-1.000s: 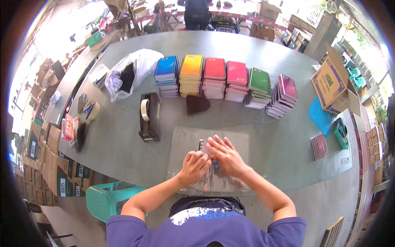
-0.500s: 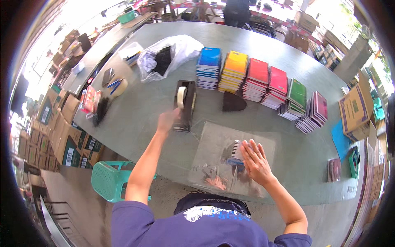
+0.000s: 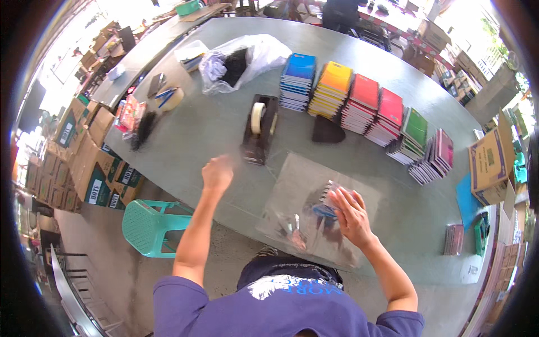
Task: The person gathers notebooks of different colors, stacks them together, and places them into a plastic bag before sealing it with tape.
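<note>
My right hand lies with fingers stretched out over a small spiral-bound notebook, which it mostly covers. Beneath them a shiny clear plastic sheet is spread on the table. My left hand is in the air, fingers curled together; its fingertips are blurred, and whatever they pinch is too faint to make out. Just beyond that hand stands a dark tape dispenser with a pale tape roll.
Stacks of blue, yellow, red, green and maroon notebooks line the far side. A dark curved pad, plastic bag and brush lie around. A green stool stands left; a carton sits right.
My left hand has drawn away from the tape dispenser, toward me and to the left. My right hand stays on the notebook. The whole view has shifted slightly.
</note>
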Demonstrator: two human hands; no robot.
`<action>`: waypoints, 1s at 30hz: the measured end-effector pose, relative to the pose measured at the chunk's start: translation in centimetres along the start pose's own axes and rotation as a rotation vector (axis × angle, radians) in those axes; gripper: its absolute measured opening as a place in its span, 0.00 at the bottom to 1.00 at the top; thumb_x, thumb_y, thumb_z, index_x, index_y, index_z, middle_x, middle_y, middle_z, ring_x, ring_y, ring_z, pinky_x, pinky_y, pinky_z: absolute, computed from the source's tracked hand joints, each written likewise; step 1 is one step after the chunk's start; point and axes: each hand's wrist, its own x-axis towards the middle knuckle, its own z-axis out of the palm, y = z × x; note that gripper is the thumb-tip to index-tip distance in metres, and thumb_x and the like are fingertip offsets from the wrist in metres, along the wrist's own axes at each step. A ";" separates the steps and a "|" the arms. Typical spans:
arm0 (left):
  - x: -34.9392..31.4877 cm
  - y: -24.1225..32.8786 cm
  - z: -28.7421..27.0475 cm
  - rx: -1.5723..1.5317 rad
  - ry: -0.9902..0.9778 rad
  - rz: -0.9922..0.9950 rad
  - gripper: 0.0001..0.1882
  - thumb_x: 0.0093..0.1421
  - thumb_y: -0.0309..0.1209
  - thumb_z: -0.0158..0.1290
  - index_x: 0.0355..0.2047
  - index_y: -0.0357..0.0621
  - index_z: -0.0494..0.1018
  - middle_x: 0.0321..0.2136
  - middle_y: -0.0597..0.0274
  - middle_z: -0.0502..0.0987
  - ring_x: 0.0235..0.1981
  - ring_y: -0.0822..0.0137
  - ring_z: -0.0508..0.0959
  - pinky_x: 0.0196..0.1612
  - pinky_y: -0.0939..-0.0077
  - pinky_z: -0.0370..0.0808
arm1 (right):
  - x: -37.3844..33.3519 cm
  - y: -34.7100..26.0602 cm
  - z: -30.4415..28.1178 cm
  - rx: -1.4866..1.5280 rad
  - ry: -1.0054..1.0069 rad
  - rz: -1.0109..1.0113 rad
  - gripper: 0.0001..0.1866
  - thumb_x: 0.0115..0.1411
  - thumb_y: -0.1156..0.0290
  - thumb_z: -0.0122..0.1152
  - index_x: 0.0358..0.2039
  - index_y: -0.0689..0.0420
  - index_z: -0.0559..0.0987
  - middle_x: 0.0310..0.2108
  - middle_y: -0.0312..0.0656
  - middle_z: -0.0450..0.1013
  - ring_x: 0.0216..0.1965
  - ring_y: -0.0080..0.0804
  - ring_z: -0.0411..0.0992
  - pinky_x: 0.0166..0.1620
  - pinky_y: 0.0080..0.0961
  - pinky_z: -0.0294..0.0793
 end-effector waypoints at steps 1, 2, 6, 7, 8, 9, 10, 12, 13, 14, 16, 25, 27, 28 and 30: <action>-1.1 1.9 -0.9 -0.019 -0.020 0.016 0.08 0.58 0.32 0.53 0.27 0.41 0.77 0.22 0.64 0.78 0.25 0.73 0.76 0.29 0.77 0.72 | 0.1 -0.1 0.0 -0.011 0.005 -0.003 0.27 0.58 0.75 0.52 0.58 0.60 0.61 0.51 0.38 0.71 0.58 0.37 0.62 0.61 0.37 0.54; -2.8 4.3 -2.3 -0.512 -0.057 0.019 0.09 0.59 0.33 0.53 0.26 0.41 0.77 0.20 0.66 0.76 0.23 0.77 0.74 0.26 0.81 0.70 | 0.1 0.0 0.0 -0.027 0.001 0.016 0.27 0.58 0.75 0.52 0.58 0.60 0.61 0.51 0.38 0.71 0.58 0.37 0.62 0.61 0.37 0.54; -11.4 14.1 -0.9 -1.517 -0.369 -0.080 0.11 0.58 0.35 0.56 0.24 0.39 0.76 0.17 0.71 0.73 0.20 0.82 0.68 0.21 0.85 0.64 | -0.1 0.3 0.1 0.036 0.013 0.027 0.27 0.58 0.75 0.50 0.59 0.55 0.61 0.56 0.38 0.65 0.58 0.35 0.62 0.61 0.39 0.54; -12.5 15.6 0.0 -1.437 -0.455 -0.075 0.12 0.57 0.34 0.56 0.23 0.38 0.75 0.16 0.71 0.72 0.19 0.82 0.68 0.20 0.85 0.64 | 0.0 0.2 0.1 0.042 -0.007 0.019 0.27 0.58 0.75 0.50 0.59 0.55 0.61 0.57 0.39 0.64 0.58 0.36 0.61 0.61 0.39 0.54; -12.8 17.1 1.1 -1.440 -0.457 -0.075 0.12 0.57 0.34 0.56 0.23 0.38 0.75 0.16 0.71 0.72 0.19 0.82 0.68 0.20 0.85 0.64 | -0.1 0.3 -0.1 0.043 -0.029 0.013 0.27 0.58 0.75 0.49 0.59 0.55 0.61 0.57 0.40 0.64 0.59 0.36 0.61 0.61 0.39 0.54; -12.9 18.6 2.3 -1.328 -0.351 -0.046 0.12 0.57 0.34 0.56 0.23 0.37 0.75 0.16 0.70 0.72 0.19 0.81 0.68 0.20 0.84 0.65 | -0.5 0.9 -0.3 0.041 -0.071 -0.015 0.29 0.56 0.72 0.52 0.60 0.55 0.60 0.58 0.43 0.62 0.59 0.38 0.60 0.61 0.40 0.53; -13.1 19.1 3.2 -1.208 -0.239 -0.024 0.12 0.56 0.33 0.57 0.23 0.36 0.75 0.15 0.68 0.72 0.18 0.80 0.69 0.20 0.84 0.65 | -0.5 0.9 -0.5 0.045 -0.074 -0.015 0.29 0.56 0.72 0.52 0.60 0.55 0.60 0.58 0.43 0.62 0.59 0.38 0.60 0.61 0.40 0.53; -13.3 19.4 4.7 -1.148 -0.128 0.014 0.12 0.56 0.33 0.57 0.23 0.35 0.74 0.15 0.66 0.71 0.18 0.79 0.69 0.20 0.83 0.65 | -0.3 0.4 -1.2 0.072 -0.120 0.026 0.34 0.52 0.68 0.57 0.60 0.57 0.58 0.58 0.44 0.61 0.60 0.39 0.58 0.62 0.41 0.51; -13.3 19.2 5.4 -1.083 -0.008 0.053 0.12 0.55 0.33 0.58 0.23 0.35 0.74 0.14 0.64 0.71 0.18 0.79 0.70 0.20 0.82 0.66 | -0.2 0.1 -1.3 0.075 -0.123 0.022 0.34 0.52 0.68 0.57 0.60 0.57 0.58 0.58 0.44 0.61 0.60 0.39 0.58 0.62 0.41 0.51; -13.2 18.4 7.3 -1.082 -0.005 0.047 0.12 0.55 0.33 0.58 0.23 0.35 0.74 0.14 0.64 0.71 0.18 0.79 0.70 0.20 0.82 0.66 | 0.0 -0.2 -1.3 0.102 -0.136 0.011 0.36 0.50 0.67 0.59 0.60 0.57 0.59 0.58 0.46 0.61 0.61 0.39 0.57 0.62 0.42 0.51; -12.6 16.4 10.3 -1.069 0.038 0.109 0.16 0.50 0.39 0.62 0.20 0.39 0.73 0.14 0.53 0.72 0.14 0.66 0.71 0.19 0.72 0.67 | 0.7 -0.4 -1.1 0.126 -0.147 -0.003 0.38 0.48 0.66 0.62 0.59 0.58 0.59 0.57 0.47 0.61 0.61 0.40 0.56 0.62 0.42 0.50; -9.5 17.0 3.6 -0.694 0.189 0.360 0.33 0.36 0.36 0.68 0.44 0.41 0.69 0.35 0.54 0.74 0.37 0.58 0.74 0.41 0.66 0.70 | 4.0 3.3 -3.3 0.378 -0.454 0.618 0.27 0.56 0.51 0.55 0.54 0.51 0.69 0.45 0.51 0.73 0.46 0.44 0.72 0.48 0.35 0.69; -7.3 17.1 3.8 -0.793 0.028 0.638 0.43 0.33 0.36 0.69 0.51 0.42 0.64 0.44 0.51 0.69 0.48 0.52 0.68 0.53 0.59 0.63 | 4.7 2.2 -4.0 0.381 -0.497 0.618 0.24 0.59 0.55 0.52 0.53 0.53 0.70 0.47 0.49 0.72 0.47 0.41 0.71 0.49 0.34 0.68; -7.6 18.4 3.9 -0.832 -0.013 0.698 0.43 0.33 0.36 0.69 0.51 0.42 0.64 0.44 0.51 0.69 0.48 0.52 0.68 0.53 0.59 0.63 | 4.0 2.4 -4.0 0.458 -0.409 0.636 0.22 0.60 0.56 0.51 0.51 0.53 0.72 0.47 0.49 0.72 0.48 0.43 0.70 0.50 0.35 0.68; -8.1 21.1 3.8 -0.948 -0.253 0.678 0.44 0.35 0.33 0.68 0.54 0.43 0.62 0.50 0.49 0.65 0.52 0.50 0.65 0.57 0.57 0.60 | 1.2 3.6 -6.5 0.504 -0.267 0.678 0.21 0.60 0.56 0.49 0.49 0.54 0.74 0.47 0.50 0.71 0.48 0.46 0.70 0.51 0.36 0.68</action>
